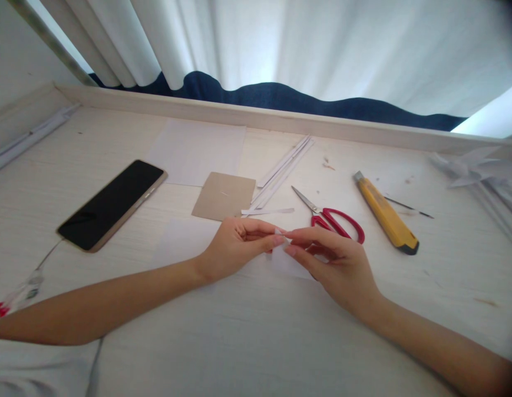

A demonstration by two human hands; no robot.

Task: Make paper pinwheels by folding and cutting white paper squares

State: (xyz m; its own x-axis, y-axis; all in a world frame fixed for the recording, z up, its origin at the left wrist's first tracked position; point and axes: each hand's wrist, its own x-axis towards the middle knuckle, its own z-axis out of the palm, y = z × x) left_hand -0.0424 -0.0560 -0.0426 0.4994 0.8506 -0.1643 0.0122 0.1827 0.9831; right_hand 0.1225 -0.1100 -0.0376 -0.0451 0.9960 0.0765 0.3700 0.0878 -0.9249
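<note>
Between my two hands, low over the white table, is a small piece of white paper point(279, 236). My left hand point(235, 247) pinches it from the left with thumb and forefinger. From the right, my right hand point(330, 255) pinches the same piece, its fingertips almost touching those of the left. The fingers cover most of the paper, so its shape is hard to make out. Just beyond my hands lie red-handled scissors point(336, 220), partly behind my right hand, and a square beige card point(225, 197). A narrow paper strip point(272, 211) rests beside the card.
Folded paper strips point(283, 168) and a white sheet point(200, 151) lie farther back. A phone point(113, 204) is at left. To the right are a yellow utility knife point(386, 212), a thin dark stick point(408, 207) and folded paper pieces point(479, 168). A raised ledge point(239, 114) borders the table's back.
</note>
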